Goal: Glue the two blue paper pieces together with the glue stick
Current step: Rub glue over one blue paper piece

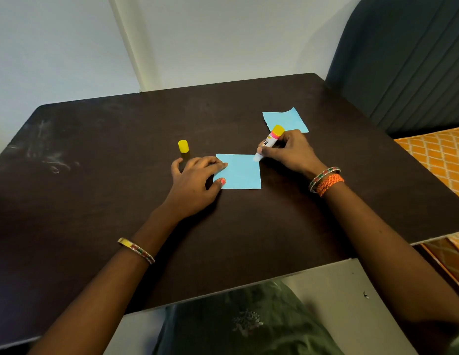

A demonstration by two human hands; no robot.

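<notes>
Two blue paper pieces lie on the dark table (95, 175). The nearer blue paper (242, 172) sits flat at the centre of the frame; the farther blue paper (289, 119) lies up and to the right of it, well apart, with its far right corner curled up a little. There is one glue stick (270, 140) and one yellow cap (183, 146), the cap standing upright on the table just left of centre, beyond the left hand and apart from both papers.

The left hand (195, 180) lies palm down on the table at the left edge of the nearer blue paper, its fingers stretched out and relaxed, the fingertips and the thumb pressing on the paper's left margin. The forearm runs down to the lower left of the frame, with one bangle (136, 249) on it.

The right hand (291, 152) has its fingers and thumb curled round the glue stick, gripping its body. The stick is tilted, its yellow end pointing up and away and its white tip touching the upper right corner of the nearer blue paper. Two bands show at the right wrist: a beaded bangle (324, 176) and an orange woven band (330, 184) beside it.

A green garment (248, 324) fills the bottom middle of the frame, below the table's near edge
</notes>
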